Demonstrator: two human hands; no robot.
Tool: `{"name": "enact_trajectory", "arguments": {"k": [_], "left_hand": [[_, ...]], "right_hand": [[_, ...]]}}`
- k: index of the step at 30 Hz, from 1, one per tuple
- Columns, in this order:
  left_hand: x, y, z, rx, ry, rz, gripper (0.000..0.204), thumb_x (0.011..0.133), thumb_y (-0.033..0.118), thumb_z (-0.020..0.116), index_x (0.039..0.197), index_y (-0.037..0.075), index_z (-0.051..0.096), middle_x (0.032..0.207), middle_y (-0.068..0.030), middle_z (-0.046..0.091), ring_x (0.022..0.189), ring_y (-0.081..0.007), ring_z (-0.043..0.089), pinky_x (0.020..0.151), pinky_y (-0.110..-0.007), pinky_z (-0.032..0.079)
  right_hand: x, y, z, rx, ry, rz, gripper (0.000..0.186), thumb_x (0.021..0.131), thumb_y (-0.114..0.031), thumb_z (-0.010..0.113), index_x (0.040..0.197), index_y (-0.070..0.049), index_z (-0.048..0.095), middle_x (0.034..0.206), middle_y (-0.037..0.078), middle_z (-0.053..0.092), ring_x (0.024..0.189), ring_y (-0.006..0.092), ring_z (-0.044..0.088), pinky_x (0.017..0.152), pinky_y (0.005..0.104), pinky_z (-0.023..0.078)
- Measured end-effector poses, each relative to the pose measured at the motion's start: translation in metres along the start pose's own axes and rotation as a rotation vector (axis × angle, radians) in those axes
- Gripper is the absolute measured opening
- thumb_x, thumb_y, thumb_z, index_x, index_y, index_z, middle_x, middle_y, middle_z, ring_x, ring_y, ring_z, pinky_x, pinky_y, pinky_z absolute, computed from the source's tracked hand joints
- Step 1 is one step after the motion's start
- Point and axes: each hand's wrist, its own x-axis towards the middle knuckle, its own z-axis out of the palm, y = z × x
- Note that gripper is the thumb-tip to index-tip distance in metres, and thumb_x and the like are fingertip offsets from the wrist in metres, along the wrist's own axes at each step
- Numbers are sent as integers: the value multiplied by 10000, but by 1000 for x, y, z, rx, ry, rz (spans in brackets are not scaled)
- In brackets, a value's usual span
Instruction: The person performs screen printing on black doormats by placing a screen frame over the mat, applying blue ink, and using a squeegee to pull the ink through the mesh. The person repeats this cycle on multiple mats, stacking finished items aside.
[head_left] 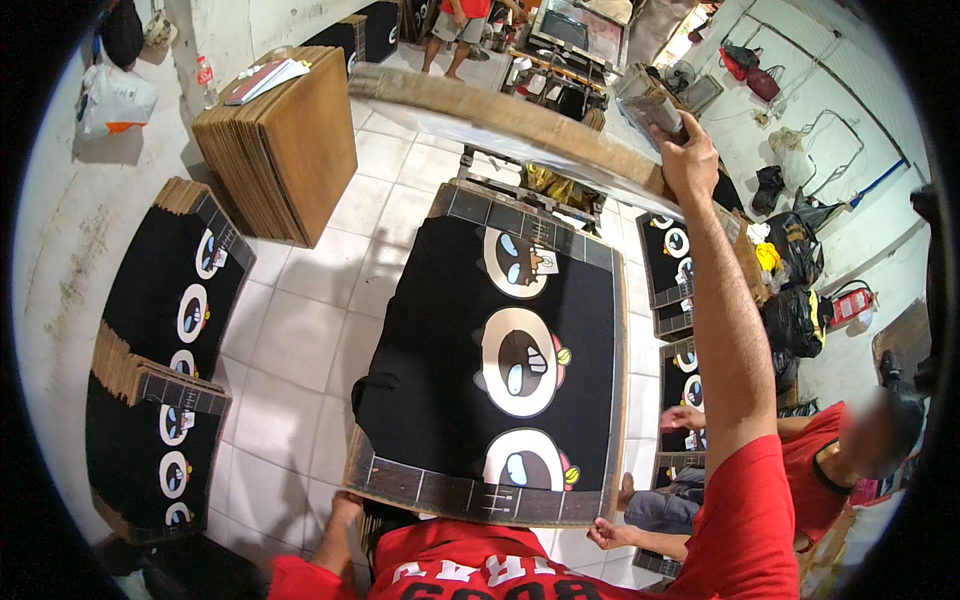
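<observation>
My right hand point(690, 160) is raised, its fingers closed around the taped corner of a wooden frame point(520, 118), which is tilted up with its edge toward me. Below it lies a flat board point(410, 477) covered by a black cloth piece point(425, 310) printed with round cartoon faces point(519, 362). At the board's near left corner, my left hand point(345, 508) rests low against the edge; its fingers are mostly hidden. A co-worker's hand point(605, 535) touches the near right corner of the board.
Stacked boards with similar black printed cloth stand at left point(160, 430) and right point(675, 260). A tall stack of brown boards point(285, 150) holds papers and a bottle. A co-worker in red point(820, 460) sits close at right. Another person point(460, 30) stands beyond the frame.
</observation>
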Motion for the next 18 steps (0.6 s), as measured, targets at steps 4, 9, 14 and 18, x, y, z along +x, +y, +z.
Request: {"name": "enact_trajectory", "arguments": {"k": [4,9,14,18], "left_hand": [[-60,-6,36,-235,173,-7,302,993,245,610,1117,8,751,1055,-266,732,1004,-432,697,861,-480,541],[-78,24,27,66,459,81,336,978,209,634,1260,36,691,1040,-257,713,1000,-478,644,897,-530,500],[-76,13,33,15,612,61,217,982,146,618,1125,-9,668,1025,-252,677,982,-460,634,858,-533,494],[-61,34,-5,154,771,143,187,1001,154,587,1046,-2,681,945,-228,688,891,-446,652,758,-534,492]], "right_hand": [[24,0,3,-64,-36,39,584,829,-467,795,1371,-298,659,1197,138,747,1142,326,699,972,442,533],[44,11,10,-34,-29,-31,675,804,-503,815,1379,-183,664,1215,145,746,1142,309,705,963,412,532],[53,19,16,-74,-1,-94,696,799,-553,802,1377,-189,668,1228,146,740,1163,312,695,969,421,531],[53,20,16,-146,23,-46,705,801,-582,782,1391,-215,657,1266,149,722,1181,322,682,983,423,531]]}}
